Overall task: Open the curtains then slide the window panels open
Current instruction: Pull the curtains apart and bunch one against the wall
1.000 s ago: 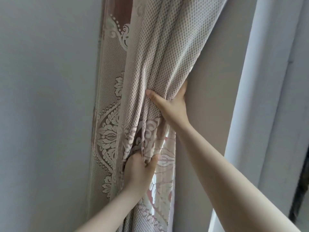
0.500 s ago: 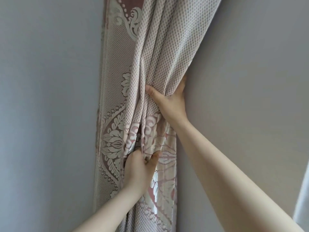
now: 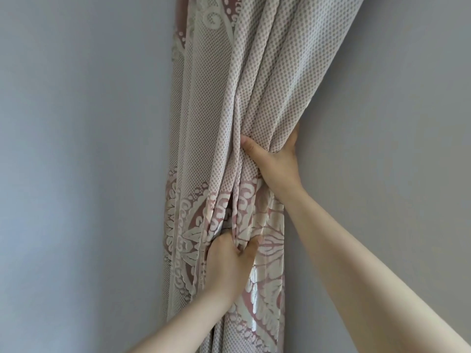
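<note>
A pink and cream curtain with a dotted weave and floral lace pattern hangs bunched in folds against the wall corner. My right hand wraps around the gathered folds from the right, thumb in front and fingers behind the cloth. Lower down, my left hand pinches a fold of the patterned part between thumb and fingers. No window panel is in view.
Plain grey wall fills the left side, and another grey wall surface fills the right. The curtain sits in the corner between them.
The view has swung left, so the pale window frame at the right has gone out of sight. Both hands keep their hold and the curtain is gathered closer to the corner.
</note>
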Tool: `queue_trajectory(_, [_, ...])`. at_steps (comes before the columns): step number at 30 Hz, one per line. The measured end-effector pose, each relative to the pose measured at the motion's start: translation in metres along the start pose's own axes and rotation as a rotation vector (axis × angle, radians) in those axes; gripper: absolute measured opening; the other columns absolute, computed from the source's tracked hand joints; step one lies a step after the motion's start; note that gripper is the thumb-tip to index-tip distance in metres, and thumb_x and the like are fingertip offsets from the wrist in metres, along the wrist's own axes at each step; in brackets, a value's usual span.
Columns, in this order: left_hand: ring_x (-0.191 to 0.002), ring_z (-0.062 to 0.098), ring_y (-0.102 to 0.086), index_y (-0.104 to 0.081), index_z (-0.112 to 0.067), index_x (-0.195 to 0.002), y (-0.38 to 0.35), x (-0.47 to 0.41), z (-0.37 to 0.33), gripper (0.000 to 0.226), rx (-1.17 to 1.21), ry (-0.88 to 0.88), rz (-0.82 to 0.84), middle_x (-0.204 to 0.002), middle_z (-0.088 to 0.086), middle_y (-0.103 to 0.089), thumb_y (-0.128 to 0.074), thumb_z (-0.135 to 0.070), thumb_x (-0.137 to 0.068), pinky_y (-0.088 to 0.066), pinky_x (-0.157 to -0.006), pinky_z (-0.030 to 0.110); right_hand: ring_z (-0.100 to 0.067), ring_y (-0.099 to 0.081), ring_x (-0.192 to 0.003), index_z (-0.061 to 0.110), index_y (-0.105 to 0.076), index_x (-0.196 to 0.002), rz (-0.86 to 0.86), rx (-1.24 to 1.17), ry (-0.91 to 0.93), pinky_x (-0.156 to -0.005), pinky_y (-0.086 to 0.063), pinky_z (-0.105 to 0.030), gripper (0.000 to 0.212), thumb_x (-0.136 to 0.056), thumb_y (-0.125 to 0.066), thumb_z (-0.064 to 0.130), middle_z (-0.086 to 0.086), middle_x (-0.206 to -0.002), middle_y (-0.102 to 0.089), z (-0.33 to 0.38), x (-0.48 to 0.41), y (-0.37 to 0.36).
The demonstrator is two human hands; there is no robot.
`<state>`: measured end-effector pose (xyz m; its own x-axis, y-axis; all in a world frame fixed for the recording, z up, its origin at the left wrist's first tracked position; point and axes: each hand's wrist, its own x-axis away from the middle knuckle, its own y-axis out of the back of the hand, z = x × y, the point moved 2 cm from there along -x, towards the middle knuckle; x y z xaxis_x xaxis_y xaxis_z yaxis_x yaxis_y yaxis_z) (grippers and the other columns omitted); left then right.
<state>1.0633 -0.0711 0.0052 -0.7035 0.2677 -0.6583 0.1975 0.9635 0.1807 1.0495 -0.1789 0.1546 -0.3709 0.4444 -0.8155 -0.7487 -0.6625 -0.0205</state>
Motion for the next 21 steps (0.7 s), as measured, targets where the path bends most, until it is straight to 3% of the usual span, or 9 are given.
queue_trajectory(3, [-0.033,0.008,-0.025,-0.039,-0.027,-0.042,0.012,-0.014,0.017,0.050,0.039,0.001,0.018,-0.033,-0.009,-0.031,-0.066,-0.026,-0.085,-0.025,-0.042,0.023,-0.010,-0.041,-0.135,0.030,-0.015,-0.150,-0.013,-0.002,0.003,-0.113,-0.038,-0.042,0.120,-0.057,-0.082,0.064,0.010,-0.150,-0.038,-0.006,-0.005,-0.020])
queue_trajectory(9, [-0.035,0.008,-0.026,-0.032,-0.023,-0.048,0.029,-0.045,0.044,0.050,0.012,-0.012,0.007,-0.035,-0.009,-0.031,-0.065,-0.028,-0.085,-0.027,-0.043,0.024,-0.008,-0.041,-0.135,0.027,-0.017,-0.150,-0.018,-0.010,0.027,-0.114,-0.037,-0.040,0.117,-0.060,-0.083,0.059,0.009,-0.149,-0.039,-0.023,-0.019,-0.057])
queue_trajectory(15, [-0.036,0.008,-0.033,-0.040,-0.024,-0.049,0.030,-0.079,0.077,0.044,-0.004,-0.044,-0.018,-0.037,-0.011,-0.038,-0.065,-0.025,-0.086,-0.030,-0.043,0.020,-0.010,-0.039,-0.136,0.025,-0.015,-0.152,-0.036,0.004,0.040,-0.114,-0.035,-0.040,0.119,-0.059,-0.081,0.061,0.008,-0.152,-0.035,-0.052,-0.039,-0.089])
queue_trajectory(19, [-0.043,0.003,-0.048,-0.067,-0.020,-0.076,0.027,-0.105,0.100,0.013,0.010,-0.052,-0.022,-0.051,-0.012,-0.055,-0.065,-0.028,-0.086,-0.042,-0.051,0.019,-0.010,-0.038,-0.137,0.023,-0.015,-0.153,-0.035,0.009,0.046,-0.115,-0.033,-0.037,0.119,-0.059,-0.078,0.060,0.006,-0.152,-0.034,-0.080,-0.057,-0.111])
queue_trajectory(21, [-0.056,0.006,-0.060,-0.070,-0.018,-0.087,0.025,-0.120,0.114,0.012,0.003,-0.049,-0.036,-0.066,-0.007,-0.068,-0.065,-0.028,-0.086,-0.051,-0.059,0.022,-0.010,-0.037,-0.137,0.022,-0.015,-0.153,-0.032,0.014,0.062,-0.115,-0.032,-0.036,0.118,-0.060,-0.077,0.061,0.006,-0.153,-0.034,-0.093,-0.067,-0.124])
